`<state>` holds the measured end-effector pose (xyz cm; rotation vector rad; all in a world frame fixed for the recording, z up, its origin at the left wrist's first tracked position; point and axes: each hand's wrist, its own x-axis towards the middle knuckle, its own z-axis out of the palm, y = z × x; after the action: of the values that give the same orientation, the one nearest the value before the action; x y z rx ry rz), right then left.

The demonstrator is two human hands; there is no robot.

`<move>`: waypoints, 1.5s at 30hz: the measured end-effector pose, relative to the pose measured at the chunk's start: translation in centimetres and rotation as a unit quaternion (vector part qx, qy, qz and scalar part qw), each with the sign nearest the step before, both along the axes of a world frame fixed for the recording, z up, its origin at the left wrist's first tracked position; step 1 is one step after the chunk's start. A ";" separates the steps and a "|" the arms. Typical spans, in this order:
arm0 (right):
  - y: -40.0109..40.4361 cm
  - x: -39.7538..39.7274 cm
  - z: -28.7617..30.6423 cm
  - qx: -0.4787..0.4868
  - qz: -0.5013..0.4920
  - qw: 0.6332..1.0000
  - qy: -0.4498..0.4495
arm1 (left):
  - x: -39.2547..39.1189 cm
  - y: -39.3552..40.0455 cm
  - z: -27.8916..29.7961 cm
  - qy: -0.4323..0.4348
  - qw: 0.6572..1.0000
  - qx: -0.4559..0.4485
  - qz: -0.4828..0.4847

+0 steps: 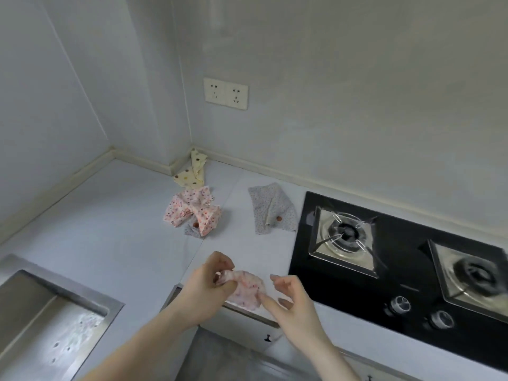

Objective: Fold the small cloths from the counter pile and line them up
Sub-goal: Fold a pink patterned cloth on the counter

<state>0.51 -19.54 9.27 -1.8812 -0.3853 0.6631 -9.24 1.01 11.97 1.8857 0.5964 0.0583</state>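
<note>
- The pink floral cloth pinched in the left hand is thin, soft, crumpled fabric.
- The grey dotted cloth and the cream spotted cloth look like matt printed cotton.
- The counter is smooth and pale.
- The hob is glossy black glass with 2 shiny metal burner trays.
- The sink is brushed steel.

The light is soft and gray, with faint shadows. The picture is a bit fuzzy (most at the stove on the right), and the edges bend outward.
</note>
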 end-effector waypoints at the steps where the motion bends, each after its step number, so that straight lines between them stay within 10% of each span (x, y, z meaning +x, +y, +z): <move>1: -1.4 -0.2 2.0 0.004 0.007 1.000 -0.004 | -0.3 -1.0 2.1 -0.008 1.000 -0.020 -0.011; 10: -9.5 0.3 11.0 0.010 0.007 1.000 0.019 | 2.8 -7.1 10.3 -0.042 0.990 -0.082 -0.104; 30: -35.9 0.3 13.7 0.078 -0.442 0.894 0.009 | 18.7 -35.4 12.8 -0.048 0.930 -0.077 -0.355; 45: -63.1 6.2 13.7 0.070 -0.422 0.902 0.054 | 23.3 -61.8 12.5 -0.031 0.946 -0.037 -0.321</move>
<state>6.75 -82.67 22.95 -1.6468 0.4430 0.1347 14.07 -60.82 24.46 1.9121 -0.0784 -0.3238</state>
